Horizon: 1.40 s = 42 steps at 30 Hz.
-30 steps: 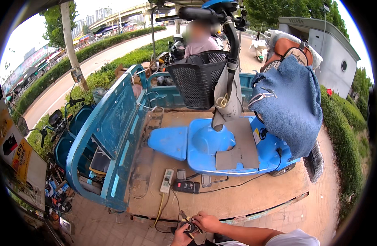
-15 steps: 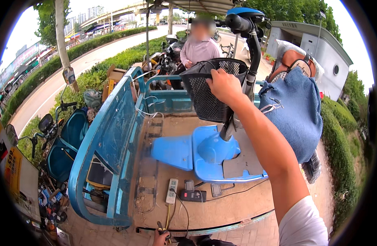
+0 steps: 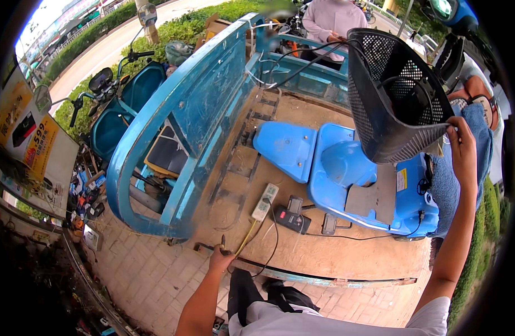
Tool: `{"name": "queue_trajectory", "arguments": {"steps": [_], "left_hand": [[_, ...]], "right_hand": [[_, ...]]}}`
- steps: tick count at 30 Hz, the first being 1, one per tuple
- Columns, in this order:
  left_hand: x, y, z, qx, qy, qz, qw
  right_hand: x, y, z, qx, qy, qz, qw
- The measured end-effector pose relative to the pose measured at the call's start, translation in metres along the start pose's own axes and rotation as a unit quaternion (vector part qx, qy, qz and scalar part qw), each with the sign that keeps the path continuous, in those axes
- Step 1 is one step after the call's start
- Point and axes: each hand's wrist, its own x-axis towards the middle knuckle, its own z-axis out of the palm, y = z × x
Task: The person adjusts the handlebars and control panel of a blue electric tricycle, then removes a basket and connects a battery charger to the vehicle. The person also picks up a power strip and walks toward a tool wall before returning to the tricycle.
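Observation:
My right hand (image 3: 462, 147) grips the near right rim of a black mesh basket (image 3: 375, 101). The basket is tilted, its opening partly turned toward me, above a blue electric scooter (image 3: 347, 154) on a cargo bed (image 3: 336, 263). Low at the bed's near edge, my left hand (image 3: 219, 259) is closed around a small hand tool (image 3: 223, 244), mostly hidden by the fingers. A yellow cord runs close by it from a white power strip (image 3: 265, 201). Next to the strip lies a black charger box (image 3: 291, 219).
A teal side wall (image 3: 204, 89) bounds the bed on the left. Another person (image 3: 336, 25) in a pale top stands beyond it. A blue towel (image 3: 462, 173) hangs at the right. Teal three-wheeler parts (image 3: 117, 123) and loose items (image 3: 89, 196) are at the left.
The view has turned downward and left. My right hand has shifted to the basket's right corner, and the basket now leans with its opening toward me. My left forearm shows more.

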Motion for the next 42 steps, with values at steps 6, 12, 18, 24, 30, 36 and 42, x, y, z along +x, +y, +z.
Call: {"name": "queue_trajectory", "arguments": {"steps": [6, 12, 18, 24, 30, 36, 42], "left_hand": [[0.092, 0.022, -0.009, 0.303, -0.028, -0.078, 0.949], [0.115, 0.018, 0.013, 0.298, 0.057, 0.008, 0.953], [0.094, 0.005, -0.011, 0.275, 0.078, 0.075, 0.955], [0.068, -0.011, -0.009, 0.256, 0.085, 0.183, 0.945], [0.024, -0.045, -0.041, 0.220, 0.070, 0.153, 0.961], [0.017, -0.095, -0.047, 0.280, -0.015, 0.112, 0.953], [0.043, -0.139, -0.027, 0.279, 0.092, 0.176, 0.940]], "right_hand": [[0.010, -0.013, -0.014, 0.054, -0.005, 0.015, 0.998], [0.002, -0.003, -0.061, 0.242, -0.113, 0.252, 0.930], [0.117, -0.079, -0.046, -0.026, -0.094, 0.091, 0.991], [0.220, -0.035, 0.057, -0.139, -0.420, 0.056, 0.895], [0.223, -0.021, 0.148, -0.120, -0.577, 0.119, 0.799], [0.203, -0.003, 0.174, -0.032, -0.632, 0.123, 0.764], [0.196, -0.001, 0.103, -0.013, -0.372, 0.007, 0.928]]}}
